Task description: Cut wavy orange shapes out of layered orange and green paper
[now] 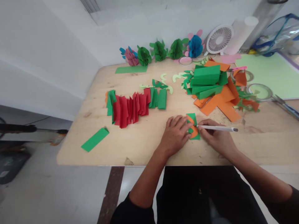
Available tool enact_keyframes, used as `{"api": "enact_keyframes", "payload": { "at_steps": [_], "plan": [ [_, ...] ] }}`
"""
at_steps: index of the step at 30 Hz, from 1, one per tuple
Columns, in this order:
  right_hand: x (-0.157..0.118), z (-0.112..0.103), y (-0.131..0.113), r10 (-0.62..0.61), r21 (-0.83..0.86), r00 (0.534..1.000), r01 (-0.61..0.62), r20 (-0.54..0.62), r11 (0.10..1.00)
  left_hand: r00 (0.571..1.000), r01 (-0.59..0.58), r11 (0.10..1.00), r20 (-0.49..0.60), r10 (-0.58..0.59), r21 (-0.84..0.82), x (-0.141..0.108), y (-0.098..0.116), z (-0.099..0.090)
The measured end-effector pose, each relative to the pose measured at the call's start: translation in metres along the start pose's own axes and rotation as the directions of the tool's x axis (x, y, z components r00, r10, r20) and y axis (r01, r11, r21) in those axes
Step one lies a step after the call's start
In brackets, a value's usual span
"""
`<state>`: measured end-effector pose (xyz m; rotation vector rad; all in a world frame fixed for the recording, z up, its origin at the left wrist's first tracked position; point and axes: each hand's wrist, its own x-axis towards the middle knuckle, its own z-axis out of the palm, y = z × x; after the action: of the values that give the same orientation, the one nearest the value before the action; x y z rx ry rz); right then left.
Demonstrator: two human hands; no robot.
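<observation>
My left hand point(175, 136) lies flat near the table's front edge, its fingertips on an orange curved paper piece point(194, 132). Beneath that piece is a small green paper rectangle point(192, 117), lying flat on the wood. In my right hand point(217, 138) is a white pen point(218, 128), its tip at the right side of the orange piece and its dark end pointing right. The fingers of my right hand are closed round the pen.
Folded red strips point(130, 109) stand left of centre on the table point(140, 143), with a green strip point(95, 139) nearer the left edge. Green folded papers point(206, 77), orange scraps point(225, 102), tape rolls point(259, 91) and scissors point(286, 105) lie right. A fan point(219, 39) stands behind.
</observation>
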<state>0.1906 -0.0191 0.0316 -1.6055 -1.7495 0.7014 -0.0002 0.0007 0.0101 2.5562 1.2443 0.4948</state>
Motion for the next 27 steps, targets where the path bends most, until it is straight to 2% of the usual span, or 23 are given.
{"api": "enact_keyframes", "payload": {
  "at_steps": [15, 27],
  "plan": [
    [-0.012, -0.005, -0.005, 0.032, -0.029, 0.999, -0.033, -0.029, 0.999, 1.0, 0.006, 1.0, 0.024, -0.006, 0.008, 0.0, 0.001, -0.001],
    [-0.021, -0.007, -0.005, -0.051, -0.111, 0.998, 0.047, -0.032, 0.993, 1.0, 0.006, 1.0, 0.023, -0.006, 0.015, 0.0, 0.0, -0.001]
  ]
}}
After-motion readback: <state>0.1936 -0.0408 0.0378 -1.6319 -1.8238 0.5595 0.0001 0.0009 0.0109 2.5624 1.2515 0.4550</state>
